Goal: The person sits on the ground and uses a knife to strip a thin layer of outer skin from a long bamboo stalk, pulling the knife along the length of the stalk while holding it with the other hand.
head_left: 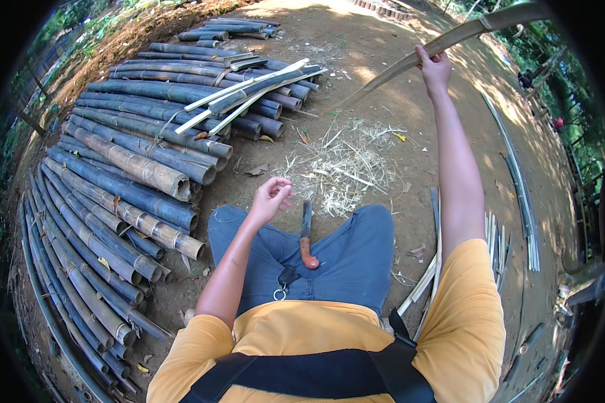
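Note:
Raised to the far right, my right hand (pixel 434 67) is closed around a long split bamboo strip (pixel 460 35). The strip slants from the upper right down toward the middle, and its lower end is blurred. Above my left knee hovers my left hand (pixel 273 199), fingers loosely curled and partly apart, with nothing visible in them. A knife (pixel 307 245) with a curved reddish-brown wooden handle and a dark blade rests on my lap, its blade pointing away from me; neither hand touches it. Pale bamboo shavings (pixel 343 168) lie heaped on the ground beyond my knees.
To the left, cut bamboo poles (pixel 131 154) lie in a large stack, with several split pieces (pixel 249 94) on top. Pale split strips (pixel 420 285) lie beside my right hip, and long thin strips (pixel 517 181) stretch along the dirt ground (pixel 376 80) farther right.

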Demonstrator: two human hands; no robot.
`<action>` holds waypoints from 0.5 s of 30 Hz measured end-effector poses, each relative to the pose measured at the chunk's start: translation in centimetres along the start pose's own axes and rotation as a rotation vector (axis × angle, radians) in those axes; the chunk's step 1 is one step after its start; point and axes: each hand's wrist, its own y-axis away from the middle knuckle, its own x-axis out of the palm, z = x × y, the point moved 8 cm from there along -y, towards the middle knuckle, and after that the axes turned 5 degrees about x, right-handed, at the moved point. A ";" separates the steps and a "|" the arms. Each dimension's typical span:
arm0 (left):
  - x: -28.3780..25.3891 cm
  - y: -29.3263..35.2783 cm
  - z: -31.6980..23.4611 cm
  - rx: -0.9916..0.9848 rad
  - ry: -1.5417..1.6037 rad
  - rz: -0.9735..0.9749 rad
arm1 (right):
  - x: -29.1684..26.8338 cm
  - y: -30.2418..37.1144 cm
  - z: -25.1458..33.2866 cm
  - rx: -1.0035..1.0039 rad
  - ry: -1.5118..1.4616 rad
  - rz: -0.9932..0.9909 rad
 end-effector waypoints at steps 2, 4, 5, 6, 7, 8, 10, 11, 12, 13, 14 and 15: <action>1.1 0.3 -0.2 -0.010 -0.049 0.018 | -2.4 1.6 -0.1 0.084 -0.176 -0.135; 1.8 0.7 -0.6 -0.008 -0.077 0.027 | -4.4 3.8 -1.4 0.186 -0.339 -0.203; 2.0 0.8 -0.6 -0.017 -0.151 0.067 | -4.9 4.8 -2.4 0.241 -0.416 -0.200; 1.8 0.8 -0.6 -0.020 -0.144 0.064 | -5.1 6.0 -3.5 0.300 -0.494 -0.196; 1.5 0.8 -0.7 -0.027 -0.138 0.059 | -5.0 7.4 -4.6 0.341 -0.552 -0.197; 1.2 0.7 -0.7 -0.034 -0.132 0.052 | -4.7 8.8 -5.6 0.382 -0.610 -0.197; 0.0 0.2 -1.4 -0.019 -0.116 -0.004 | -3.7 12.0 -7.7 0.464 -0.714 -0.194; -0.8 -0.2 -1.9 -0.013 -0.112 -0.035 | -2.6 13.7 -8.8 0.506 -0.762 -0.189; -1.5 -0.7 -2.5 0.017 -0.089 -0.063 | -1.3 15.4 -9.9 0.547 -0.810 -0.182; -2.0 -1.2 -3.1 0.047 -0.062 -0.084 | -0.4 17.1 -10.9 0.578 -0.817 -0.173; -2.5 -1.6 -3.6 0.076 -0.035 -0.107 | 0.6 18.8 -12.0 0.609 -0.824 -0.163; -2.8 -2.1 -3.9 0.062 -0.008 -0.104 | 2.4 20.3 -12.7 0.638 -0.840 -0.147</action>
